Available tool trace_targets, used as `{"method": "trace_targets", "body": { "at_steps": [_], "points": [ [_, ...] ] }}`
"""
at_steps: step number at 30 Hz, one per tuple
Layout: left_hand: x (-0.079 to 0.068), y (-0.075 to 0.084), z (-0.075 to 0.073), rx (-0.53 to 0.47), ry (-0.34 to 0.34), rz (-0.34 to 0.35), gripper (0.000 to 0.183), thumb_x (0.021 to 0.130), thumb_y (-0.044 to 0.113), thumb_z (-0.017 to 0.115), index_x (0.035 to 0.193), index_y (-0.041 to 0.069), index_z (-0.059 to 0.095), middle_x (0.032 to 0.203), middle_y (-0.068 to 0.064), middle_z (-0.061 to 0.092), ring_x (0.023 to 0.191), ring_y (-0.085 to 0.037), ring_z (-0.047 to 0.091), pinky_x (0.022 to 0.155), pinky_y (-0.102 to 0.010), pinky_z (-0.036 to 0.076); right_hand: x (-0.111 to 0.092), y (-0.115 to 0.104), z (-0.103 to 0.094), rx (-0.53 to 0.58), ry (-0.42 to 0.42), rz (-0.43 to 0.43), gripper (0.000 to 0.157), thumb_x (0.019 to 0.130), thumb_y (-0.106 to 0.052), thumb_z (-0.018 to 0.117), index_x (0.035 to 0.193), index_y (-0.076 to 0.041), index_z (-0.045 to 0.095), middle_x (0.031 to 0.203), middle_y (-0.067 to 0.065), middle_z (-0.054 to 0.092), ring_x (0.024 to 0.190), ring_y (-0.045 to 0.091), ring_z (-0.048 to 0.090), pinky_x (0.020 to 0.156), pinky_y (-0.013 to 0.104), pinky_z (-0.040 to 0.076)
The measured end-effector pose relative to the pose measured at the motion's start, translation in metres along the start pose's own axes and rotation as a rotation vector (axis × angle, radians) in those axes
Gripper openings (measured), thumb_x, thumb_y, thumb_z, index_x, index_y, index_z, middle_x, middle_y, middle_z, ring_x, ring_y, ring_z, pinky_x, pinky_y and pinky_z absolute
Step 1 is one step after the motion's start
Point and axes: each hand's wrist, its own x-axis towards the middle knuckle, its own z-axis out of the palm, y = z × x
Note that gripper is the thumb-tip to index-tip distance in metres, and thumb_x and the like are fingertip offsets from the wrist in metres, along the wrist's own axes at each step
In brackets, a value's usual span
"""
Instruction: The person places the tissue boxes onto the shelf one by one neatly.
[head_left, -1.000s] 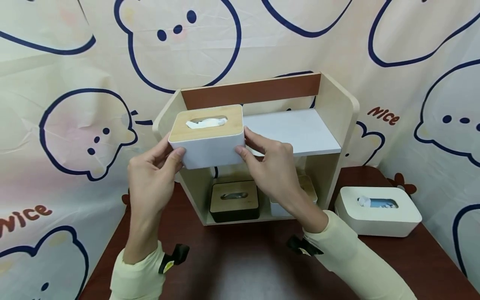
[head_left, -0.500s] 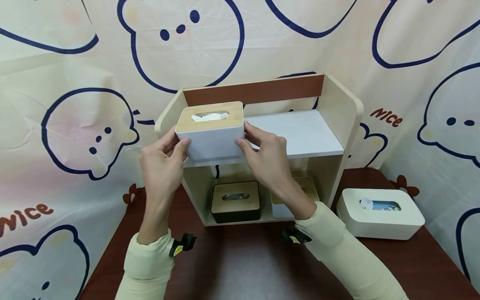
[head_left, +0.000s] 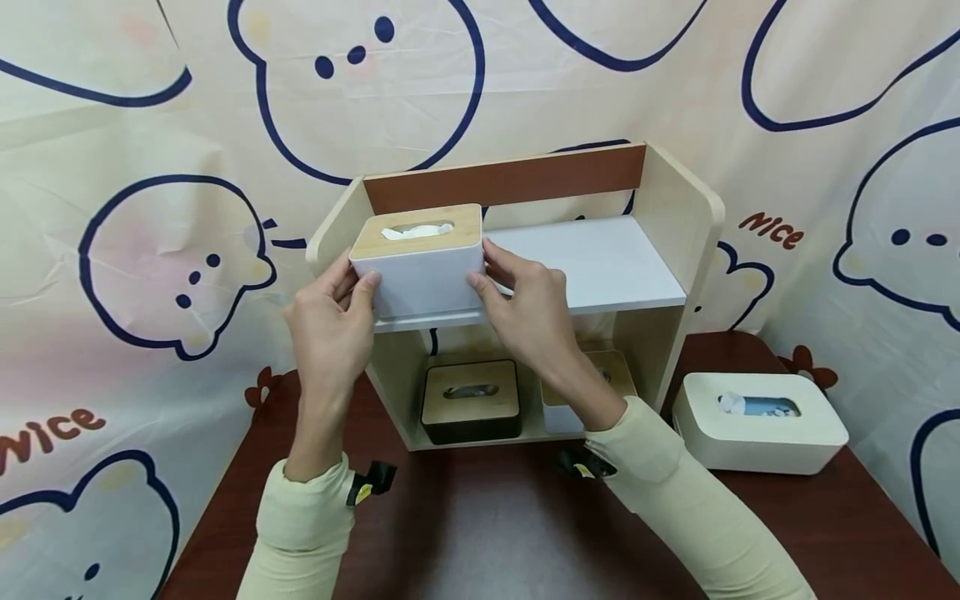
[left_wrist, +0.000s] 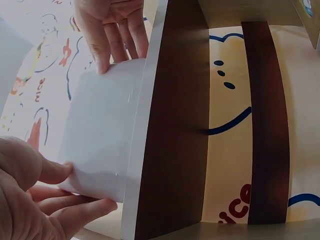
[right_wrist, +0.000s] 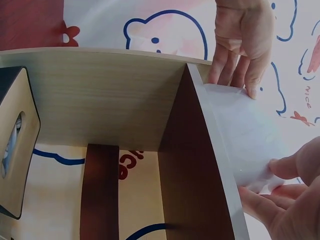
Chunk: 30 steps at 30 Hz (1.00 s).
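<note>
A white tissue box (head_left: 429, 279) with a pale wooden lid sits at the left end of the white upper shelf (head_left: 600, 262), a tissue showing in its slot. My left hand (head_left: 330, 329) holds its left end, thumb on the front and fingers round the side. At the right end my right hand (head_left: 528, 312) grips it the same way. Both wrist views look up from below the shelf board, where the box's white front (left_wrist: 100, 130) shows between the two hands.
On the lower shelf stand a black tissue box (head_left: 470, 402) with a wooden lid and a white one (head_left: 558, 417), partly behind my right forearm. An all-white tissue box (head_left: 761, 425) rests on the dark table (head_left: 480, 533) to the right. Side panels (head_left: 678, 200) flank the shelf.
Both hands have brought the white tissue box slightly right and back, down onto the upper shelf. Over the last half second it has hardly moved.
</note>
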Motion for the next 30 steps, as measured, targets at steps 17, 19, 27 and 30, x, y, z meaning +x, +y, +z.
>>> {"method": "trace_targets", "body": {
  "at_steps": [17, 19, 27, 30],
  "points": [
    [-0.021, -0.006, -0.006, 0.038, -0.051, 0.036, 0.067, 0.105, 0.018, 0.071, 0.166, 0.015, 0.042, 0.162, -0.009, 0.053, 0.143, -0.028, 0.059, 0.108, -0.048, 0.056, -0.014, 0.0, -0.013, 0.072, -0.111, 0.089, 0.062, 0.105, -0.023, 0.073, 0.161, -0.01, 0.05, 0.163, 0.008, 0.053, 0.146, 0.023, 0.058, 0.107, 0.038, 0.057],
    [-0.03, -0.008, -0.009, 0.05, -0.04, 0.061, 0.068, 0.105, 0.018, 0.072, 0.166, 0.013, 0.042, 0.163, -0.009, 0.052, 0.143, -0.028, 0.059, 0.107, -0.048, 0.058, -0.021, 0.0, -0.017, 0.081, -0.115, 0.081, 0.061, 0.105, -0.024, 0.072, 0.161, -0.013, 0.05, 0.164, 0.006, 0.052, 0.148, 0.022, 0.056, 0.109, 0.039, 0.056],
    [-0.065, -0.017, -0.02, 0.089, -0.027, 0.164, 0.062, 0.102, 0.015, 0.075, 0.158, 0.005, 0.052, 0.159, -0.015, 0.055, 0.138, -0.034, 0.063, 0.104, -0.044, 0.056, -0.059, 0.009, -0.033, 0.093, -0.075, -0.021, 0.058, 0.104, -0.021, 0.074, 0.158, -0.015, 0.055, 0.16, 0.004, 0.057, 0.139, 0.025, 0.064, 0.109, 0.036, 0.056],
    [-0.076, -0.022, -0.022, 0.104, -0.033, 0.192, 0.062, 0.101, 0.014, 0.077, 0.157, 0.005, 0.054, 0.158, -0.015, 0.057, 0.14, -0.031, 0.063, 0.105, -0.038, 0.054, -0.072, 0.014, -0.038, 0.077, -0.058, -0.02, 0.056, 0.104, -0.022, 0.074, 0.157, -0.015, 0.057, 0.158, 0.002, 0.059, 0.136, 0.024, 0.067, 0.109, 0.036, 0.057]
  ]
}}
